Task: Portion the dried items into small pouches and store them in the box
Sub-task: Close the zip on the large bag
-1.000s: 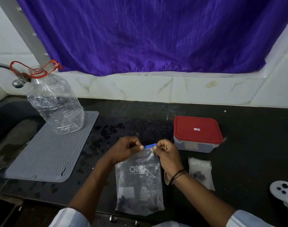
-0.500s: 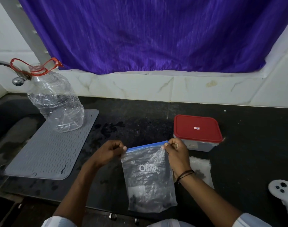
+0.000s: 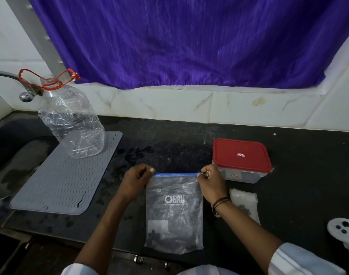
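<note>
Head view, left hand [image 3: 137, 180] and right hand [image 3: 209, 182] pinching zip bag [image 3: 174, 213] corners

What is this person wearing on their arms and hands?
Both hands are bare, without gloves. The right hand has a dark thread band, wound in a few strands, around its wrist. The left hand wears nothing visible. Pale sleeves with faint light-blue stripes are pushed up to the elbows, leaving the forearms uncovered.
</note>
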Tool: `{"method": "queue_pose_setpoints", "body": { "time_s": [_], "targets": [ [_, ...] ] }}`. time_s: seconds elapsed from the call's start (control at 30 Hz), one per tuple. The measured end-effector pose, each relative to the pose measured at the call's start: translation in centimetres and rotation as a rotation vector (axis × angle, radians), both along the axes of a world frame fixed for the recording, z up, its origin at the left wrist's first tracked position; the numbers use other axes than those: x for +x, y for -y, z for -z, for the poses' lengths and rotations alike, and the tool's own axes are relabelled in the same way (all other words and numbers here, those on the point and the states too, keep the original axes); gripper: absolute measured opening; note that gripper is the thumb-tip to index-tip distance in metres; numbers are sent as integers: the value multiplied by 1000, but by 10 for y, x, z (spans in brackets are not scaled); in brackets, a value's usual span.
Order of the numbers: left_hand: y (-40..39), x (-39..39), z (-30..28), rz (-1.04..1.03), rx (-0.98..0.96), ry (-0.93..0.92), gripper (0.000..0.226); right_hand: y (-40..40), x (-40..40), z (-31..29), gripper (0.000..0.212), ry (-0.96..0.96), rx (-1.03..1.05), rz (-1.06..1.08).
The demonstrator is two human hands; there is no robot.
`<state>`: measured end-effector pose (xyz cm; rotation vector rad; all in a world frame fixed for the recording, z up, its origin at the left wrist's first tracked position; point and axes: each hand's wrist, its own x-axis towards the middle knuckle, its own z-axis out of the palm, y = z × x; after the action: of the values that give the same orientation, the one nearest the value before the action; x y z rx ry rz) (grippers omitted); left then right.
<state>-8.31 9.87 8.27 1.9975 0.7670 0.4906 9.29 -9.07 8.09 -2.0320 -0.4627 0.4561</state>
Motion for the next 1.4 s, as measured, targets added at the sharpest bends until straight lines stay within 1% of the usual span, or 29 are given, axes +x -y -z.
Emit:
{"method": "queue_pose_setpoints", "body": {
  "time_s": [0.07,0.13,0.17,0.23,0.3,0.33,0.4,0.47,0.53,0.57,0.6,0.67,0.73,0.77,0.87,0.93,1.07,1.1,1.13,1.2,1.27,1.33,1.37,1.4],
  "targets": [
    [-2,4,6,-56,106,-37,18,-8,-1,5,6,15,-78,-30],
    [-3,11,15,-120,136,-49,16,-16,-2,4,6,46,-157,-62],
    [-5,15,20,-153,142,-56,16,-20,-4,2,12,94,-203,-84],
    [-7,23,33,-208,148,-95,15,-22,-8,0,28,269,-300,-169],
    [-8,25,45,-274,152,-134,16,-19,-20,-2,33,440,-376,-309],
    [-6,25,48,-302,208,-145,18,-17,-26,0,33,496,-415,-387],
    [3,25,54,-309,379,-170,23,-10,-41,7,39,564,-484,-520],
    [27,25,57,-224,464,-138,23,-4,-50,19,51,574,-549,-619],
    [57,21,61,-60,495,-118,21,1,-54,31,69,552,-616,-699],
    [69,17,66,15,515,-132,24,4,-54,36,80,545,-653,-737],
    [77,12,75,70,554,-173,32,6,-53,39,90,549,-684,-771],
    [85,5,88,133,603,-320,56,11,-52,44,104,570,-723,-818],
    [84,3,93,200,590,-481,73,14,-54,46,112,590,-741,-845],
    [82,3,93,223,597,-533,76,15,-55,45,115,598,-754,-854],
    [75,2,93,272,668,-651,71,16,-59,46,118,607,-769,-864],
    [72,2,95,289,694,-677,71,17,-59,46,119,592,-765,-853],
    [67,2,94,329,737,-662,80,19,-57,47,116,541,-702,-833],
    [66,1,94,339,733,-662,81,19,-57,44,114,533,-674,-822],
    [65,0,95,346,733,-652,81,19,-57,40,107,537,-639,-803],
    [64,0,99,352,724,-620,77,16,-58,27,78,561,-529,-750],
    [65,0,97,342,697,-612,78,6,-60,12,45,514,-361,-665],
    [64,1,94,323,671,-613,81,-6,-63,2,19,338,-220,-552],
    [63,1,91,311,631,-604,82,-13,-65,-1,11,225,-176,-496],
    [62,1,89,287,592,-568,81,-19,-65,0,8,126,-146,-450]
  ]
}}
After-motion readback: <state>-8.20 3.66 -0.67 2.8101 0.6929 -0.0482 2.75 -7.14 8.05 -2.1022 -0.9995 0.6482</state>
